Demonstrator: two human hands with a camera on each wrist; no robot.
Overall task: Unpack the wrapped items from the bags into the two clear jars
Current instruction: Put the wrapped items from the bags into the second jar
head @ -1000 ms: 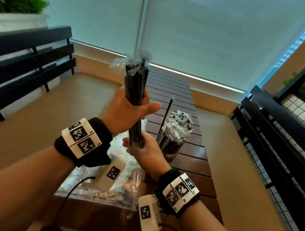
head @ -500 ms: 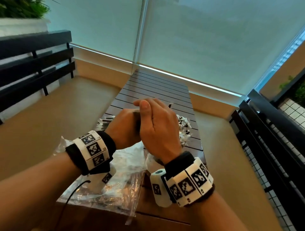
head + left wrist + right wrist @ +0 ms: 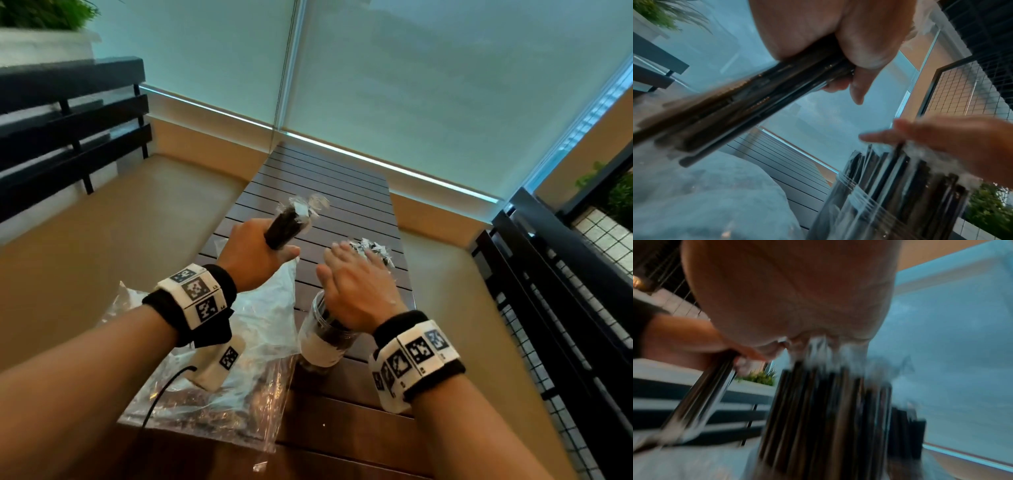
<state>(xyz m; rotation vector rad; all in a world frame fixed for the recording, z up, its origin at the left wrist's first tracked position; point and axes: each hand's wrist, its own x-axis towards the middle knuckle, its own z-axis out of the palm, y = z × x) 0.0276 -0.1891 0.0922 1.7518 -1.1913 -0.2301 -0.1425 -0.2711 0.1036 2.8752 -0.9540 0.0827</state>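
Left hand (image 3: 255,251) at about 10 o'clock from the near jar (image 3: 317,337), fingers and thumb wrapped tight round a bundle of black wrapped sticks (image 3: 291,224). Bundle tilts, clear wrapper tips pointing to 1 o'clock, lower end hidden under the hand in the head view. Left wrist view shows the same bundle (image 3: 740,104) running down to 8 o'clock from the fist (image 3: 838,42), blurred.

Right hand (image 3: 352,291) flat, fingers straight and close together, palm down on top of the sticks standing in the near jar, gripping nothing. Right wrist view: palm (image 3: 789,293) pressed on white wrapper tips of upright black sticks (image 3: 824,415), heavy blur. Near jar is clear with a white label, standing on the dark slatted table (image 3: 329,178). In the left wrist view its threaded rim (image 3: 855,186) sits under the right hand's fingers (image 3: 941,138).

More wrapper tips (image 3: 373,250) poke out at 12 o'clock past the right fingertips; cannot tell what holds them.

Clear plastic bag (image 3: 236,387) lies crumpled at 9 o'clock of the near jar, under the left forearm, dark items still inside. Both wrists wear black bands with white marker blocks (image 3: 195,294). Black slatted bench (image 3: 72,126) at far 10 o'clock; black railing (image 3: 561,308) at 3 o'clock.
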